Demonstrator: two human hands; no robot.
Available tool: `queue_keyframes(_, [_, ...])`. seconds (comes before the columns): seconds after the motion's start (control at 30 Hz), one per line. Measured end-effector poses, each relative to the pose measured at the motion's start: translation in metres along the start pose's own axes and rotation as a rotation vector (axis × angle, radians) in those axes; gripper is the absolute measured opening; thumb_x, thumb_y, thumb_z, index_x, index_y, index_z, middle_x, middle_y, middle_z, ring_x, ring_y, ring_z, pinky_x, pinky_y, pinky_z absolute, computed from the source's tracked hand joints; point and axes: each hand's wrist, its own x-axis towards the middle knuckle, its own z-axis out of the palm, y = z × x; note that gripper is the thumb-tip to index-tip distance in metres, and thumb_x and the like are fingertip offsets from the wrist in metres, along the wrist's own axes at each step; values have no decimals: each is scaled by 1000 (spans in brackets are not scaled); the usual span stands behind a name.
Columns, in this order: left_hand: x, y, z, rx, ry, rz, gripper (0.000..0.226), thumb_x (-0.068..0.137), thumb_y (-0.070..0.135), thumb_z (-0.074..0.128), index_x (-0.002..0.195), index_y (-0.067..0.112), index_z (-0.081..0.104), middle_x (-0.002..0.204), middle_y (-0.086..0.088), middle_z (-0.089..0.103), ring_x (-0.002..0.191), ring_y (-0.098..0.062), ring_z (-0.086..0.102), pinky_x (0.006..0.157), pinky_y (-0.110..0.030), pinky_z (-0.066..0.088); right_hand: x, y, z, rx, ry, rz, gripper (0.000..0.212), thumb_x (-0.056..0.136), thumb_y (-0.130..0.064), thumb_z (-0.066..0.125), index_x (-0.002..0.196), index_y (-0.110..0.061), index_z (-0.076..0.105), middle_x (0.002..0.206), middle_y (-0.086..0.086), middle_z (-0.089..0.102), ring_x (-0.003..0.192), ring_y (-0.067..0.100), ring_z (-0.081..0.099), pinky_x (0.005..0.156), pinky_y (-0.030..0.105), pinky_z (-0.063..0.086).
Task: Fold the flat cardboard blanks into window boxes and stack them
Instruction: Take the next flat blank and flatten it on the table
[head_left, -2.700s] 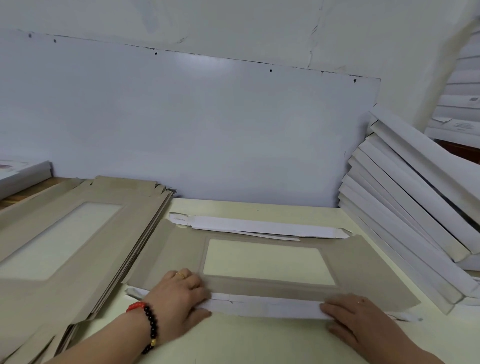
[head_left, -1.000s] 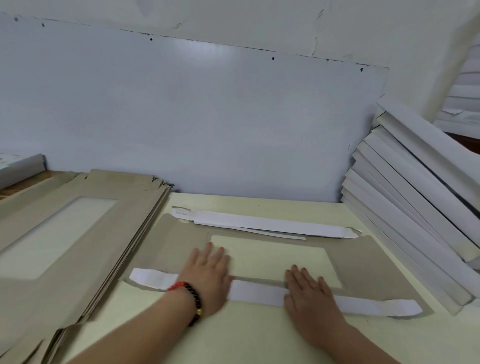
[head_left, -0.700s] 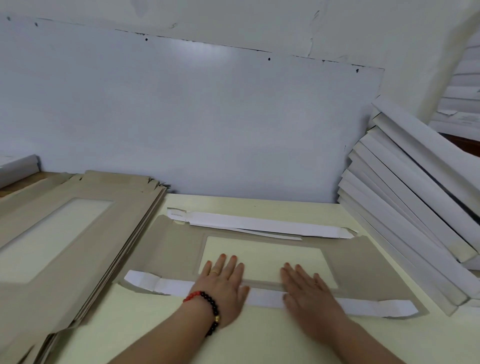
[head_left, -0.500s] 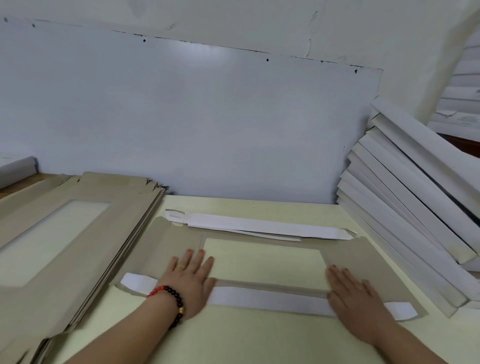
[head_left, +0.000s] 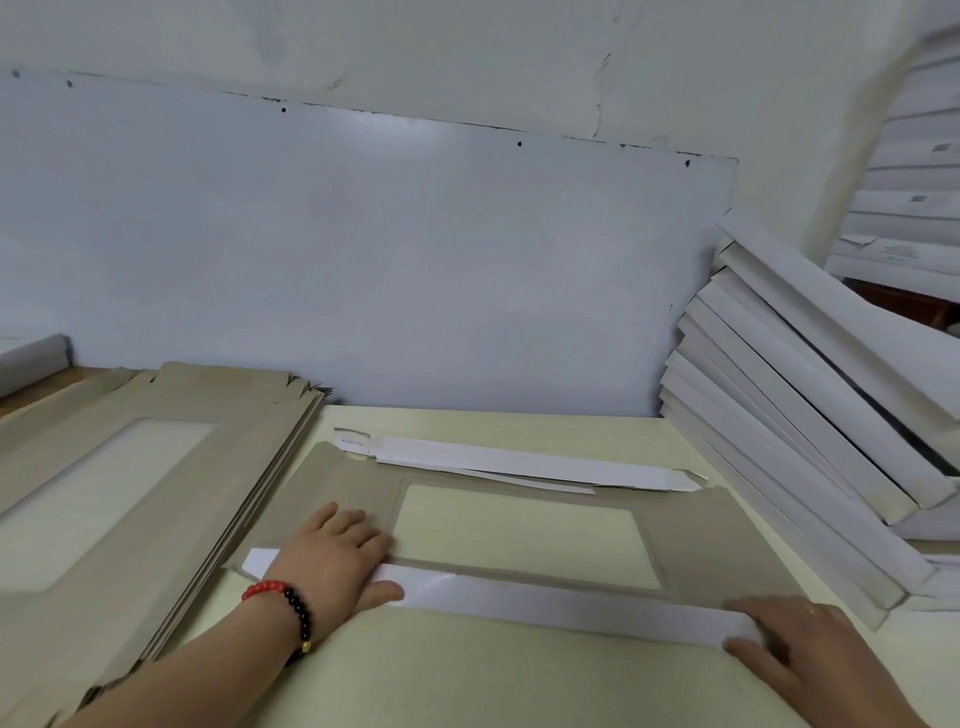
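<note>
A grey cardboard blank (head_left: 717, 540) with a clear window (head_left: 519, 530) lies flat on the table in front of me. Its near long flap (head_left: 561, 603) is folded over, white side up, and its far flap (head_left: 519, 462) is folded over too. My left hand (head_left: 332, 561), with a red and black bead bracelet, presses flat on the left end of the near flap. At the flap's right end, near the blank's corner, my right hand (head_left: 800, 644) presses down with its fingers straight.
A pile of flat grey blanks (head_left: 135, 499) lies at the left. Several folded white boxes (head_left: 810, 426) lean in a stack at the right, with more white boxes (head_left: 914, 197) behind. A pale blue board (head_left: 363, 260) stands against the wall. The table top (head_left: 493, 675) is pale yellow.
Both hands slid outward along the near flap, the left toward its left end and the right to its right end. The right tab of the flap is now under my right hand.
</note>
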Motion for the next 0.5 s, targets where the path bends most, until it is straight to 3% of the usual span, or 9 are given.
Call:
queue_keyframes(0.07, [-1,9,3,-57,107,75,45,80,56,38,73,29,72,73,13,68,70,-13,69,73,-24,55,-5,-3,-3,18,22,-15,45,43,-18,97,80,-28,74,73,-17,67,60,11,66,56,29,50])
queue_keyframes(0.13, [-1,18,0,-74,107,110,26,76,45,48,67,28,66,63,14,61,59,-10,63,65,-18,47,-12,-11,-9,23,31,-64,30,54,-23,92,77,-31,74,74,-20,67,59,7,65,61,23,50])
queue_keyframes(0.2, [3,27,-7,-82,102,114,9,59,33,71,66,29,66,61,15,60,56,-9,60,62,-16,45,-20,-19,-13,-14,49,-189,6,74,-37,69,75,-33,74,73,-20,67,59,4,65,66,15,42])
queue_keyframes(0.27, [9,37,-12,-106,60,80,24,50,24,79,71,29,67,67,14,62,63,-11,62,67,-15,47,-25,-30,-8,-63,62,-269,40,89,-43,41,70,-34,75,70,-17,68,55,3,64,63,16,38])
queue_keyframes(0.33, [10,49,-15,-112,15,29,22,73,18,63,93,27,65,91,6,65,89,-18,61,83,-23,43,-28,-46,0,-173,132,-314,68,100,-40,19,63,-32,74,65,-13,68,49,4,62,50,16,43])
queue_keyframes(0.4, [14,68,-10,-131,13,48,28,82,16,50,105,25,62,102,2,64,98,-23,58,88,-29,39,-29,-73,1,-235,146,-305,59,94,-28,27,54,-27,71,56,-5,65,39,7,57,41,14,41])
queue_keyframes(0.43, [17,78,-10,-115,26,57,30,82,16,49,107,26,62,102,2,64,99,-23,58,88,-30,39,-29,-88,0,-262,135,-272,45,81,-23,36,49,-24,67,49,-2,60,33,9,51,38,13,37])
queue_keyframes(0.5, [22,103,-9,-130,-19,101,32,87,17,44,115,25,59,110,0,61,105,-25,53,94,-34,34,-29,-118,-2,-251,59,-230,32,62,-17,35,39,-21,58,37,0,46,24,11,39,33,12,28])
